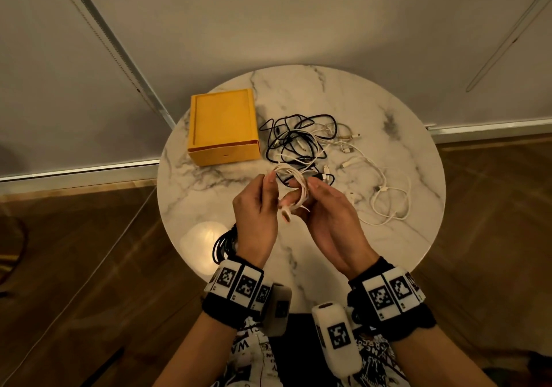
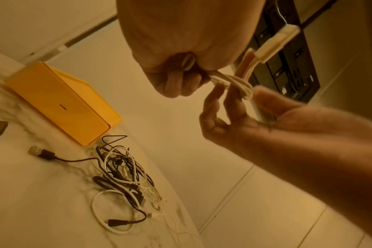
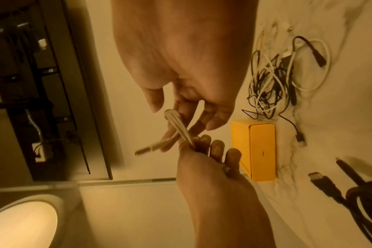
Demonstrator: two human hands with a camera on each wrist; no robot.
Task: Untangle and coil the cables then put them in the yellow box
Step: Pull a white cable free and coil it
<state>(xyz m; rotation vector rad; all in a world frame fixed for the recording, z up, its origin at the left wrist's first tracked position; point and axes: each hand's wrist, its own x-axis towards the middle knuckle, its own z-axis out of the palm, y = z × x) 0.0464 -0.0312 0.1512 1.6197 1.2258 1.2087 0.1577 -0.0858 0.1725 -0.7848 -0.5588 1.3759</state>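
Both hands hover over the round marble table [image 1: 403, 136] with a white cable [image 1: 300, 188] coiled between them. My left hand [image 1: 270, 183] pinches one side of the coil [image 2: 229, 80]. My right hand [image 1: 307, 192] has the loops round its fingers, the thumb on top. A white USB plug [image 2: 274, 43] sticks out of the coil. The yellow box [image 1: 222, 127] stands at the table's far left and looks closed. A tangle of black and white cables [image 1: 298, 142] lies just right of it.
A coiled black cable [image 1: 224, 243] lies at the table's near left edge by my left wrist, with its plugs [image 3: 321, 181] free. A loose white cable [image 1: 388, 201] sprawls on the right side. Wooden floor surrounds the table.
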